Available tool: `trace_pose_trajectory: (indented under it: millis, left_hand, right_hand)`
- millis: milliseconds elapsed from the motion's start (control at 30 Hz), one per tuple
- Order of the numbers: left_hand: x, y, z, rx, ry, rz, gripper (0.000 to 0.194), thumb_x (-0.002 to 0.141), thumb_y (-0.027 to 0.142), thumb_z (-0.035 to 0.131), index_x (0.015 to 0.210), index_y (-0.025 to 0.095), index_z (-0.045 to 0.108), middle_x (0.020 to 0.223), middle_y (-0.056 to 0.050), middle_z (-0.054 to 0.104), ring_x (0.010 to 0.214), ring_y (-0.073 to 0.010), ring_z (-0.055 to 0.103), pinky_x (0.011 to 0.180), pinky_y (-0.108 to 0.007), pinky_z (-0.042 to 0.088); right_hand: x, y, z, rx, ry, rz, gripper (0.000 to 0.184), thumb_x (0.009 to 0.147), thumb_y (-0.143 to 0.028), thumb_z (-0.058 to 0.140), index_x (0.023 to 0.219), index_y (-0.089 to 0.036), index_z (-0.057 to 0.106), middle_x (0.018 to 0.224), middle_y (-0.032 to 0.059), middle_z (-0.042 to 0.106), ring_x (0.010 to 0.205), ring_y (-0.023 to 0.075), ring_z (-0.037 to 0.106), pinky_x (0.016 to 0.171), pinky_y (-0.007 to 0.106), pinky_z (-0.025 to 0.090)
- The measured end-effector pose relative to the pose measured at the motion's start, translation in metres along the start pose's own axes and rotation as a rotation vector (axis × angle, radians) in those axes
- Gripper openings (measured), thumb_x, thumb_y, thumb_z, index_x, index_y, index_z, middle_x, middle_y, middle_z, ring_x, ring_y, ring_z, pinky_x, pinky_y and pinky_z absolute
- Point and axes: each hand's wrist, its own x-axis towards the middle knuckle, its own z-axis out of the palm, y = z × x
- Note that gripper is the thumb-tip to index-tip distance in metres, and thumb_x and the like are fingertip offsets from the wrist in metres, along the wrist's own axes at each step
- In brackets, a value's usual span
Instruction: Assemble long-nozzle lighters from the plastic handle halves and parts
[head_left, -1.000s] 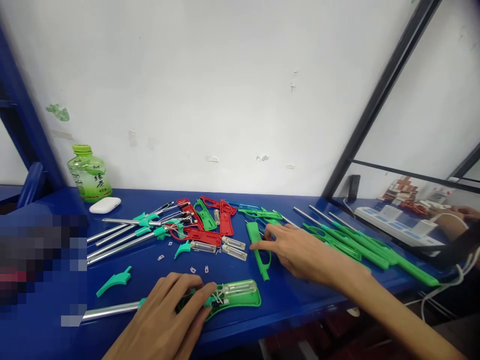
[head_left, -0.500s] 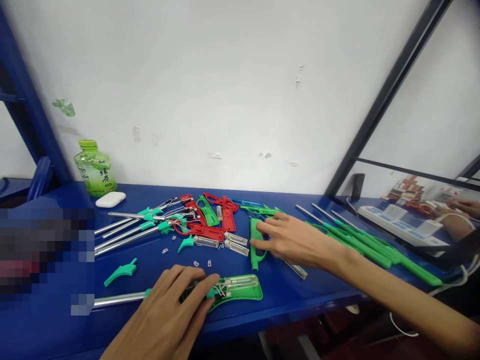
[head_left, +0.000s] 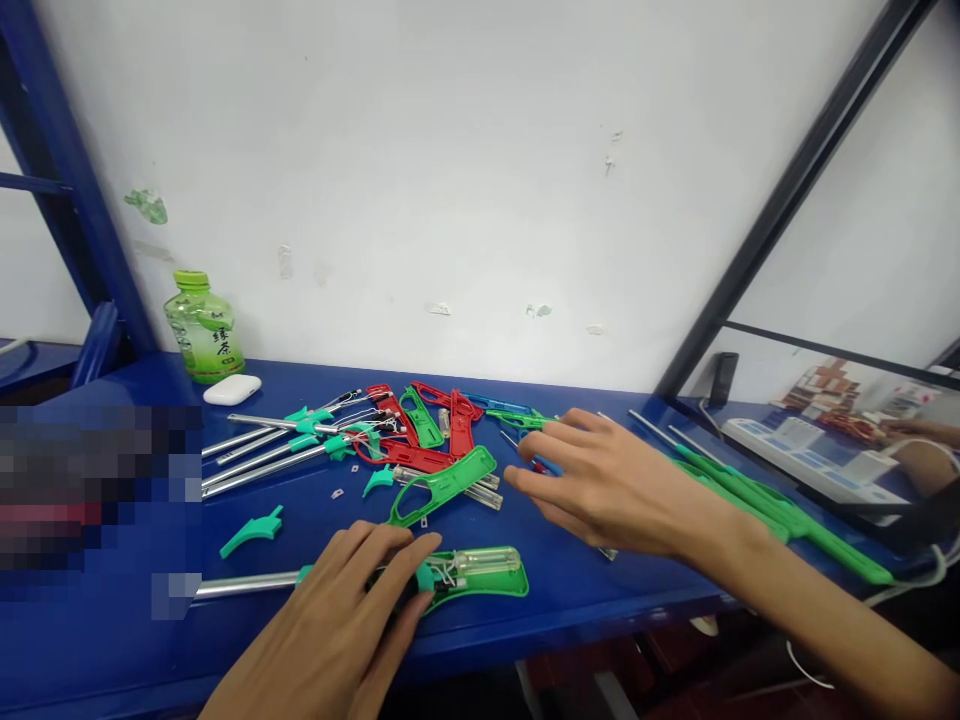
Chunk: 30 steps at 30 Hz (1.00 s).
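Open green shell [head_left: 504, 585], lower centre of the frame: lying inner side up on the blue table [head_left: 577, 590], fitted with a clear tank [head_left: 487, 559] and white wires; a metal tube [head_left: 251, 586] extends leftward.

Left hand [head_left: 352, 600], lower centre: grasping the shell, thumb and fingers over its near end.

Right hand [head_left: 585, 480], right of centre: fingers bent and parted above a blue piece [head_left: 551, 467]; whether they grip it cannot be told.

Step, as judged: steadying the open shell while the right hand is at the small items. Next move calls for keeping the shell level, wires tucked inside.

Loose shell half [head_left: 459, 480], green, centre: across clear tanks. Beyond: red shells [head_left: 463, 428].

Left: metal rods [head_left: 262, 470]; teal trigger [head_left: 253, 530].

Right: green lighters [head_left: 832, 548], long-nosed.

Upper left: bottle [head_left: 202, 335]; white case [head_left: 232, 389].
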Motion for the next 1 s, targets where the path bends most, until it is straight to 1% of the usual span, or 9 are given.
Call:
trace_pose_trajectory:
  millis: [133,233,333,500,600,700,867,933,1000]
  left_hand:
    - [0.0,-0.001,-0.001,0.016,0.004,0.033,0.038,0.115,0.023,0.043,0.149,0.02,0.059,0.124,0.0,0.08,0.11,-0.0216,0.075,0.098,-0.038,0.058]
    - [0.001,-0.002,-0.002,0.029,0.003,0.064,0.036,0.115,0.023,0.041,0.142,0.018,0.064,0.125,-0.001,0.08,0.11,-0.0222,0.075,0.099,-0.04,0.057]
    - [0.001,-0.002,-0.002,0.018,-0.012,0.064,0.035,0.115,0.019,0.041,0.14,0.019,0.065,0.127,0.001,0.079,0.111,-0.0216,0.073,0.1,-0.039,0.056]
    - [0.001,0.001,-0.001,-0.051,0.01,0.012,0.034,0.116,0.022,0.042,0.142,0.021,0.064,0.123,0.001,0.077,0.113,-0.0203,0.069,0.101,-0.035,0.054]
    - [0.0,0.003,-0.003,-0.135,0.075,-0.065,0.03,0.114,0.021,0.047,0.14,0.021,0.064,0.122,-0.002,0.071,0.118,-0.0176,0.062,0.107,-0.028,0.05]
    - [-0.001,0.003,-0.009,-0.223,0.156,-0.185,0.032,0.111,0.013,0.051,0.139,0.023,0.063,0.134,-0.005,0.06,0.127,-0.0161,0.056,0.113,-0.024,0.044]
    - [-0.001,-0.01,-0.024,-0.041,0.249,-0.304,0.053,0.111,0.016,0.058,0.16,0.032,0.05,0.165,-0.006,0.043,0.112,-0.0167,0.058,0.11,-0.031,0.045]
    - [-0.006,-0.02,-0.028,-0.016,0.224,-0.248,0.052,0.113,0.018,0.055,0.163,0.033,0.048,0.158,-0.004,0.052,0.113,-0.016,0.061,0.112,-0.029,0.044]
    - [-0.015,-0.029,-0.03,-0.035,0.13,-0.153,0.051,0.115,0.021,0.051,0.165,0.033,0.046,0.138,0.0,0.066,0.118,-0.0156,0.062,0.117,-0.027,0.039]
  right_hand:
    - [0.015,-0.004,0.013,0.14,-0.122,0.068,0.036,0.103,-0.019,0.066,0.139,-0.021,0.067,0.125,0.013,0.073,0.103,0.0284,0.069,0.088,0.043,0.054]
    - [0.032,-0.003,0.026,0.226,-0.131,0.073,0.042,0.107,-0.038,0.068,0.145,-0.019,0.065,0.136,0.0144,0.071,0.114,0.0302,0.07,0.096,0.046,0.056]
    - [0.049,-0.003,0.039,0.26,-0.126,0.038,0.044,0.107,-0.049,0.07,0.139,-0.018,0.069,0.134,0.0133,0.072,0.118,0.0293,0.068,0.099,0.044,0.055]
    - [0.058,-0.005,0.047,0.273,-0.111,0.041,0.029,0.105,-0.039,0.075,0.121,-0.016,0.072,0.122,0.0119,0.076,0.114,0.0285,0.068,0.099,0.044,0.053]
    - [0.052,-0.002,0.041,0.292,-0.083,0.096,0.03,0.107,-0.041,0.072,0.122,-0.015,0.071,0.117,0.0117,0.077,0.109,0.0289,0.07,0.098,0.045,0.052]
    - [0.039,-0.001,0.027,0.323,-0.048,0.163,0.025,0.115,-0.032,0.057,0.127,-0.015,0.069,0.113,0.0111,0.078,0.102,0.0271,0.073,0.094,0.044,0.052]
    - [0.017,-0.013,-0.001,0.512,-0.005,0.232,0.025,0.114,-0.024,0.052,0.131,-0.024,0.07,0.112,0.005,0.082,0.095,0.0209,0.075,0.084,0.035,0.056]
    - [0.011,-0.021,-0.008,0.667,0.041,0.294,0.026,0.115,-0.028,0.052,0.136,-0.029,0.069,0.116,0.0022,0.082,0.1,0.0199,0.076,0.088,0.034,0.058]
    - [0.006,-0.028,-0.01,0.812,0.063,0.351,0.028,0.117,-0.033,0.049,0.14,-0.032,0.067,0.105,-0.0017,0.082,0.094,0.0179,0.076,0.087,0.033,0.059]
